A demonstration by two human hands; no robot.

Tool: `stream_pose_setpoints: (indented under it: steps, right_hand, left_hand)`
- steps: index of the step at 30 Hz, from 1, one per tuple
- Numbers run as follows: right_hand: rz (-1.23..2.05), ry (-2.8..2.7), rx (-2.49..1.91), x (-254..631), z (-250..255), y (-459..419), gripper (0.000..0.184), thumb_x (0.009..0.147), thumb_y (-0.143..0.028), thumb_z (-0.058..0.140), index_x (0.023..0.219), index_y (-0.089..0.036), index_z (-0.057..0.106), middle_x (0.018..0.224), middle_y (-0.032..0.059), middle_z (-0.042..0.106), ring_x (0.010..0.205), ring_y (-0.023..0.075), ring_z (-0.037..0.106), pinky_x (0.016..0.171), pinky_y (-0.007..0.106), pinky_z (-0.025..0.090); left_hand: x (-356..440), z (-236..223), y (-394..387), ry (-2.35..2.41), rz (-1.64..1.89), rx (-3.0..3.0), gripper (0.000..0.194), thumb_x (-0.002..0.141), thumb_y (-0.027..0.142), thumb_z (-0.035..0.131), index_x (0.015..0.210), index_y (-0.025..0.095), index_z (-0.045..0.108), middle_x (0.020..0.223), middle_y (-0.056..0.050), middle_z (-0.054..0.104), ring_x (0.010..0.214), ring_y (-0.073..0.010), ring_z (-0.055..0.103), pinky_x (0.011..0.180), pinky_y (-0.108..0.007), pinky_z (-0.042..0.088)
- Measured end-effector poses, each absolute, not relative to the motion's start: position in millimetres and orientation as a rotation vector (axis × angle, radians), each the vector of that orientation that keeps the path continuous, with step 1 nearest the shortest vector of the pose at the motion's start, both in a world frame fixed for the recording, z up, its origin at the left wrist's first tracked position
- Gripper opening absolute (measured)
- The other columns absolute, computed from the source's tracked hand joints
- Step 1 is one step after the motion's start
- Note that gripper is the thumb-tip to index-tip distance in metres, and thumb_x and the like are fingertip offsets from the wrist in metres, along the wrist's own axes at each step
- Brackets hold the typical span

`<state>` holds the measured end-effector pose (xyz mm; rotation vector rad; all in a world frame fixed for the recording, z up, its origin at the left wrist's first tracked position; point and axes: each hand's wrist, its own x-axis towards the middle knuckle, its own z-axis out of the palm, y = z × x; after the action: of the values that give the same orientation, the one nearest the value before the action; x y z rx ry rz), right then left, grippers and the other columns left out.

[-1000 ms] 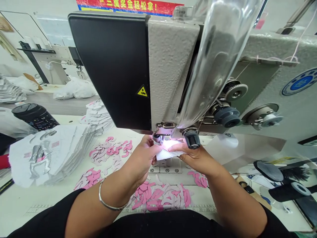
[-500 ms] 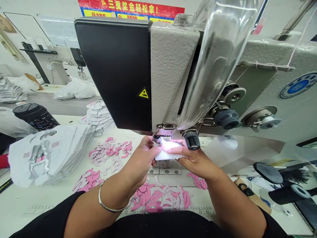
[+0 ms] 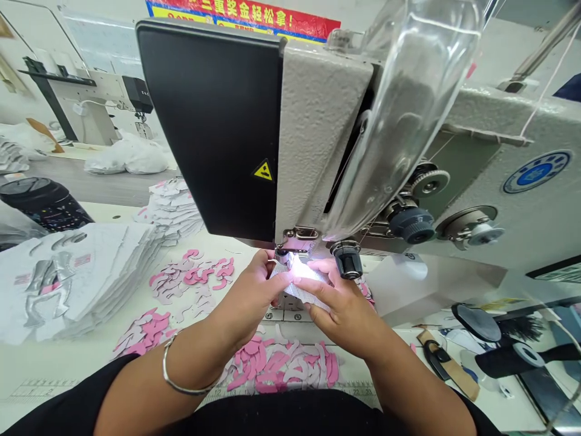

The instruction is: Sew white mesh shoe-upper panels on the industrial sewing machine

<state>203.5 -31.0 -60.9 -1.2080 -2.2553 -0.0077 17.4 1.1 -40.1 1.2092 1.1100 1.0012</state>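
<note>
A small white textured fabric piece [image 3: 302, 289] lies under the needle area of the sewing machine [image 3: 324, 121], brightly lit by its lamp. My left hand [image 3: 261, 281] grips the piece's left edge, thumb on top and fingers partly hidden behind it. From the right, my right hand [image 3: 338, 300] holds the same piece, with its index finger stretched over the top near the needle and the thumb at the near edge. Glare hides the exact stitching spot. Pink and white curved cut pieces [image 3: 281, 366] lie in a heap just below my hands.
More pink cut pieces [image 3: 190, 275] are scattered left of my hands. A stack of white panels with silver appliqué [image 3: 49, 281] and a black cylindrical container [image 3: 43, 203] stand farther left. At right lie a black thread spool [image 3: 511, 360] and a tan-and-black tool [image 3: 449, 366].
The fabric piece has turned, its right end now angled down toward me. My right hand has shifted slightly left and lower with it. The camera view has moved a little.
</note>
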Motion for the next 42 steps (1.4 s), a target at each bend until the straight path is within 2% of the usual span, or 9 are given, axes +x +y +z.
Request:
stream_pose_setpoints:
  steps: [7, 12, 16, 21, 27, 33, 38, 42]
  right_hand:
    - [0.046, -2.267, -1.311, 201.6, -59.3, -34.8, 0.056, 0.086, -0.016, 0.057, 0.138, -0.036, 0.052, 0.128, 0.0106, 0.045, 0.114, 0.0278, 0.056, 0.099, 0.052, 0.051]
    - [0.01, -2.253, -1.311, 200.6, -60.9, -34.2, 0.058, 0.084, -0.015, 0.058, 0.138, -0.037, 0.053, 0.127, 0.0104, 0.047, 0.11, 0.0277, 0.058, 0.096, 0.052, 0.054]
    - [0.012, -2.245, -1.297, 200.7, -62.6, -34.6, 0.053, 0.087, -0.019, 0.058, 0.138, -0.034, 0.053, 0.13, 0.0123, 0.046, 0.115, 0.0295, 0.057, 0.097, 0.053, 0.053]
    - [-0.017, -2.209, -1.289, 195.4, -66.7, -34.2, 0.049, 0.09, -0.025, 0.058, 0.138, -0.032, 0.053, 0.131, 0.0145, 0.045, 0.117, 0.0319, 0.056, 0.097, 0.057, 0.052]
    - [-0.121, -2.07, -1.217, 186.8, -76.7, -27.1, 0.036, 0.093, -0.026, 0.054, 0.128, -0.023, 0.059, 0.125, 0.016, 0.05, 0.113, 0.0312, 0.057, 0.097, 0.057, 0.051]
    - [-0.195, -2.033, -1.239, 186.4, -78.6, -22.8, 0.033, 0.091, -0.026, 0.056, 0.123, -0.023, 0.061, 0.121, 0.0146, 0.055, 0.103, 0.0284, 0.062, 0.093, 0.056, 0.053]
    - [-0.199, -2.035, -1.246, 188.5, -83.2, -22.8, 0.032, 0.091, -0.025, 0.055, 0.123, -0.023, 0.061, 0.126, 0.0146, 0.055, 0.115, 0.0306, 0.058, 0.095, 0.055, 0.053]
    - [-0.219, -2.025, -1.238, 191.3, -86.9, -21.3, 0.038, 0.087, -0.017, 0.055, 0.123, -0.024, 0.062, 0.133, 0.0126, 0.054, 0.125, 0.0309, 0.052, 0.102, 0.054, 0.048]
  left_hand:
    - [16.6, -34.3, 0.5, 1.123, 0.979, 1.158, 0.023, 0.081, 0.028, 0.065, 0.1, 0.022, 0.054, 0.08, 0.006, 0.052, 0.055, -0.0058, 0.041, 0.052, -0.022, 0.037]
    - [14.6, -34.7, 0.9, 1.098, 0.985, 1.142, 0.025, 0.079, 0.027, 0.066, 0.101, 0.021, 0.055, 0.079, 0.006, 0.051, 0.055, -0.0057, 0.042, 0.052, -0.022, 0.038]
    - [13.7, -37.5, 3.7, 1.089, 0.982, 1.145, 0.024, 0.078, 0.026, 0.067, 0.099, 0.021, 0.056, 0.079, 0.006, 0.053, 0.056, -0.006, 0.043, 0.052, -0.022, 0.038]
    - [12.0, -38.6, 10.7, 1.063, 1.005, 1.115, 0.017, 0.075, 0.023, 0.069, 0.089, 0.019, 0.061, 0.076, 0.005, 0.054, 0.055, -0.0062, 0.045, 0.052, -0.022, 0.039]
    - [6.1, -46.4, 26.2, 0.957, 1.011, 1.005, 0.017, 0.067, 0.018, 0.072, 0.061, 0.017, 0.057, 0.059, 0.004, 0.05, 0.052, -0.0074, 0.046, 0.051, -0.022, 0.037]
    - [3.9, -48.6, 35.9, 0.877, 0.966, 1.019, 0.016, 0.065, 0.019, 0.073, 0.055, 0.016, 0.062, 0.054, 0.001, 0.053, 0.05, -0.0069, 0.044, 0.048, -0.021, 0.034]
    - [4.4, -47.6, 35.3, 0.872, 0.987, 1.005, 0.011, 0.065, 0.018, 0.071, 0.057, 0.016, 0.063, 0.055, 0.001, 0.054, 0.048, -0.0064, 0.044, 0.048, -0.02, 0.035]
    - [6.0, -48.1, 33.6, 0.861, 1.013, 0.988, 0.006, 0.065, 0.016, 0.069, 0.063, 0.016, 0.063, 0.057, 0.002, 0.056, 0.048, -0.0064, 0.045, 0.047, -0.019, 0.034]
